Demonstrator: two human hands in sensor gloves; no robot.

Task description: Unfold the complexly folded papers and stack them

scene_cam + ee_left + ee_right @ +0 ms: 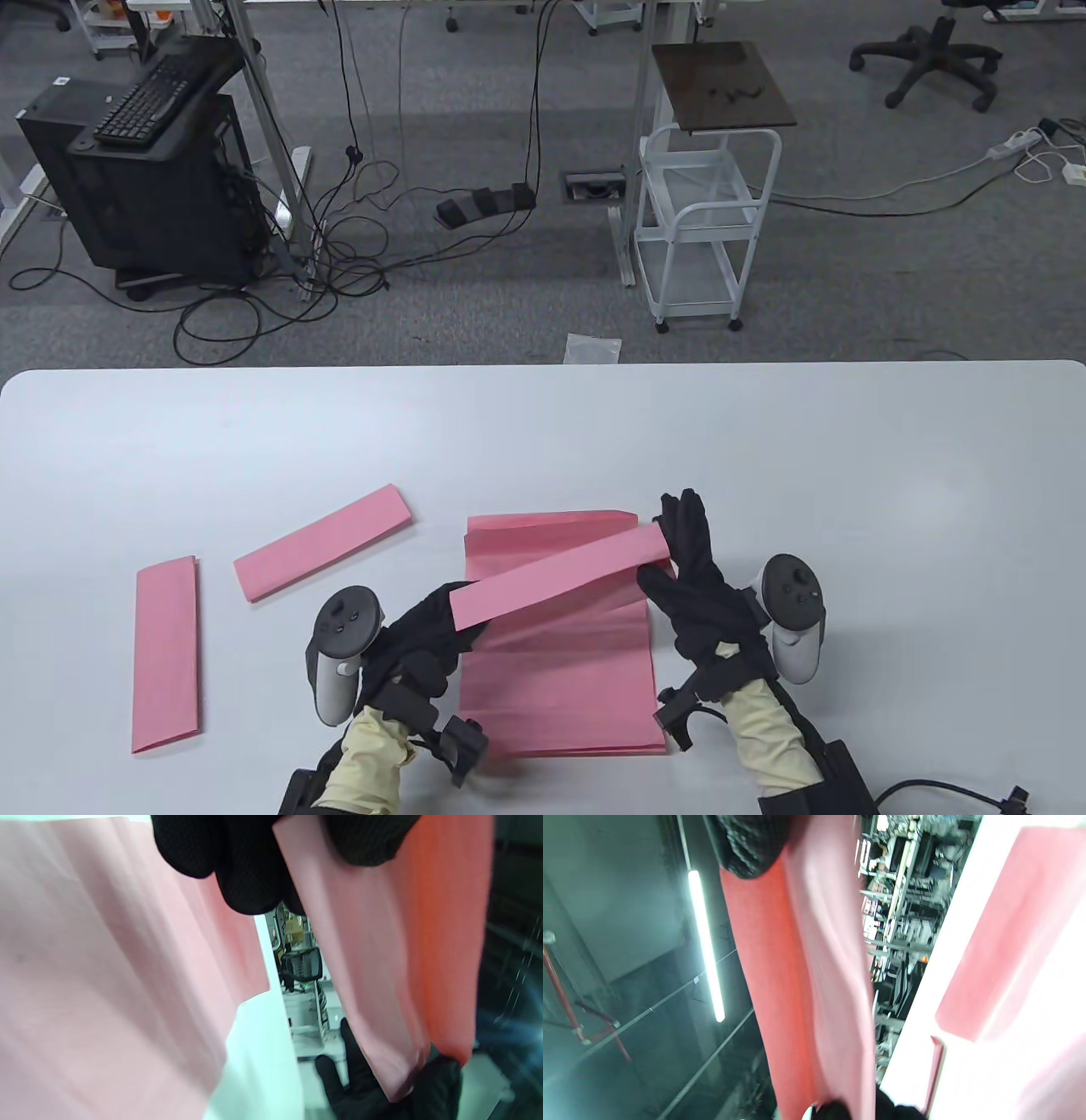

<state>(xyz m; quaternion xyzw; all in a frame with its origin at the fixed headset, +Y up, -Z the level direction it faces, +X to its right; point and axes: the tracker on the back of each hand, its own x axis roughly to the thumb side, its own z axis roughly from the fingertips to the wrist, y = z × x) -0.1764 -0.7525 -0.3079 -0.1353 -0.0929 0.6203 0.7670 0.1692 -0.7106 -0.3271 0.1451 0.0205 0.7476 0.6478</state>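
A folded pink paper strip [560,577] is held in the air between both hands, over a flat unfolded pink sheet [564,679] on the white table [848,475]. My left hand [441,615] grips the strip's left end; in the left wrist view its fingers [250,878] curl round the pink strip [382,963]. My right hand [691,552] pinches the strip's right end, thumb below and fingers above; the right wrist view shows the strip [806,984] hanging from a fingertip [746,844]. Two more folded strips lie to the left, one slanted [322,543] and one upright [165,654].
The table's far edge runs across the middle of the table view. Beyond it on the floor stand a white cart [704,229], a black computer stand with a keyboard [153,161], cables and an office chair [929,51].
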